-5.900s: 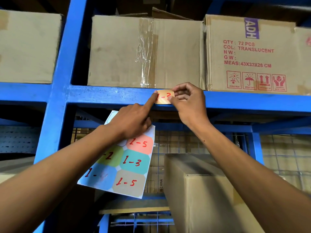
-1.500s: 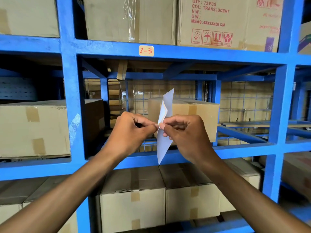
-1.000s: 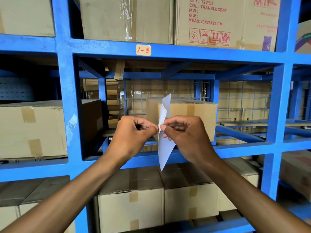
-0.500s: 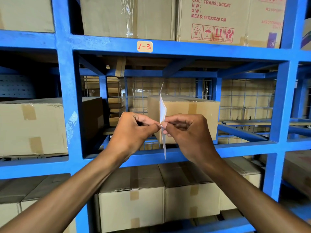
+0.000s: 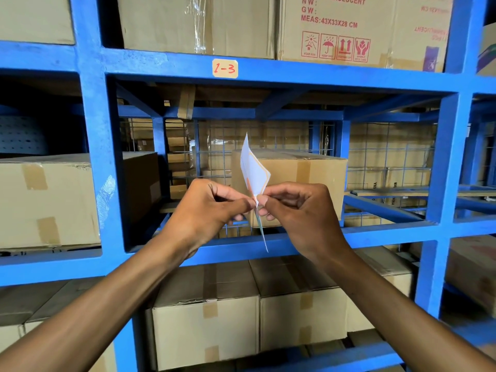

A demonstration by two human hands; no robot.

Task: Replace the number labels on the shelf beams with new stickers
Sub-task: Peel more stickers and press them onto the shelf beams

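The left hand (image 5: 212, 208) was curled almost closed in front of the rack, its thumb and forefinger pinched on the near edge of the sticker sheet (image 5: 254, 175). The right hand (image 5: 298, 210) met it from the other side, fingers folded in, thumb and forefinger nipping the same spot, so that the fingertips of both hands nearly touched at the paper. From the head camera, the one view there was, the sheet stood almost edge-on between them: its white upper part rose above the knuckles with a thin orange outline showing on it, and a narrow tail hung down below the hands, across the lower beam (image 5: 375, 234). Which sticker was being worked at, I could not tell.

Up above, on the face of the upper beam (image 5: 322, 76), a pale orange label (image 5: 225, 68) sat flat with "1-3" written on it in red, well apart from the hands. Cartons stood on that beam, one printed carton (image 5: 349, 28) marked in red with measurements and handling symbols. Behind the hands a taped box (image 5: 303, 173) rested on the middle level, with wire mesh beyond it, and another brown box (image 5: 48, 200) filled the bay to the left, past the blue upright (image 5: 99, 157). More taped cartons (image 5: 209, 326) were packed side by side on the level underneath.
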